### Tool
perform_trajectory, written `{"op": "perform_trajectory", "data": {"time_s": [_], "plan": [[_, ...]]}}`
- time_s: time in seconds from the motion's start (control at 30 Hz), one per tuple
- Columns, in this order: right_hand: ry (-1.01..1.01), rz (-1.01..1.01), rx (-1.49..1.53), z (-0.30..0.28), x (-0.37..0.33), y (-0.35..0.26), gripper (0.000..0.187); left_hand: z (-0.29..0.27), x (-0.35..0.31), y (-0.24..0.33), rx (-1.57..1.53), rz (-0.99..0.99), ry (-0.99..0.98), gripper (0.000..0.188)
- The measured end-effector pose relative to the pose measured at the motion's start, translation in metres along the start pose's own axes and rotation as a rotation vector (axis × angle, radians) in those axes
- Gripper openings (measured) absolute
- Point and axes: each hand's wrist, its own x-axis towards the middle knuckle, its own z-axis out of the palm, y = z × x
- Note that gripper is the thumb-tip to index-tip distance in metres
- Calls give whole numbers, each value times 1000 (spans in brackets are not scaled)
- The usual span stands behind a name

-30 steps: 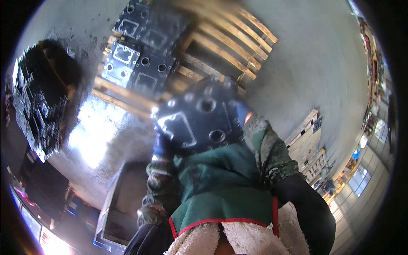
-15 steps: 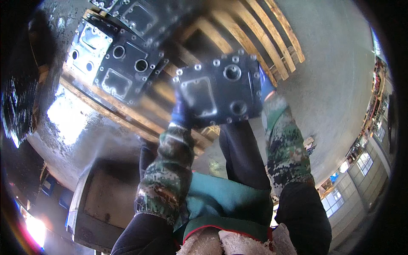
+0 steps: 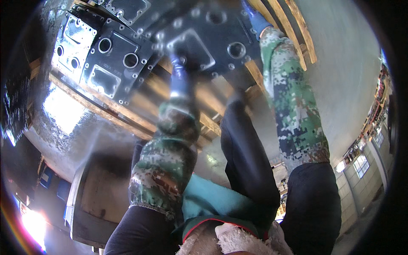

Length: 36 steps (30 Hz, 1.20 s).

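While half a second ago the plate point(image 3: 208, 38) was carried at mid-picture above the knees, it now sits at the upper edge, held out over the pallet point(image 3: 293, 38) and blurred by motion, so the carry appears to be in its last stage, close to the plates already stacked there. The left hand point(image 3: 178, 70), in a blue glove, grips the near lower edge of the plate, fingers closed around it; the right hand point(image 3: 255, 19), also blue-gloved, holds the far right edge, though how far its fingers wrap cannot be told. The plate is a dark, flat casting with round bores, a rectangular recess and a ring of bolt holes; its broad face is turned toward the camera, and its long axis runs roughly left to right across the view, tilted slightly up to the right. To its left lies the stack point(image 3: 102, 55) of like plates on the pallet slats, just beside the carried one. Camouflage sleeves point(image 3: 293, 106) cover both forearms. A dark bin point(image 3: 89, 204) stands at lower left on the concrete floor point(image 3: 340, 76).
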Motion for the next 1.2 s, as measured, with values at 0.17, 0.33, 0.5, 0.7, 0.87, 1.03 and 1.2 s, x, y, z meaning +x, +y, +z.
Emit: {"op": "perform_trajectory", "data": {"time_s": [0.17, 0.33, 0.5, 0.7, 0.87, 1.03, 1.2], "plan": [[-10, 37, -503, 21, -5, -23, 63, 23, 7, -12, 130, 147, 207, 52], [-83, 28, -205, 10, 3, -27, 54, 28, 1, -16, 526, 212, 349, 36], [-180, 39, 260, 2, 12, -17, 25, 18, -15, -7, 240, -10, 148, 36], [-69, 114, 431, -3, 1, -10, 37, 18, -2, 38, 988, -58, 21, 41], [88, 42, 40, 1, 13, 8, 43, 9, 4, 46, 1221, -98, 151, 44], [179, -103, -676, 15, 9, -20, 38, -13, -7, 50, 1023, -249, 70, 43], [231, -166, 414, 19, -137, -117, 45, -39, -119, 74, 461, -196, -310, 52]]}}
